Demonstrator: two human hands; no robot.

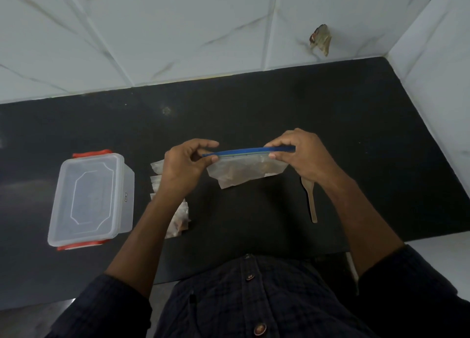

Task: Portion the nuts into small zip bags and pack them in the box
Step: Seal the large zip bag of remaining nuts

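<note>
A clear zip bag [244,171] with a blue zip strip and brown nuts inside hangs above the black counter [279,109]. My left hand [185,165] pinches the left end of the strip, and my right hand [302,154] pinches the right end. Several small clear bags [178,220], at least one with nuts in it, lie on the counter under my left forearm, partly hidden. Left of them stands a clear plastic box [89,198] with red clips and its lid on.
A wooden spoon [311,200] lies on the counter below my right wrist. White marble-look tiled walls [178,32] close off the back and right side. A scrap of brownish tape or plastic [321,40] sticks to the back wall.
</note>
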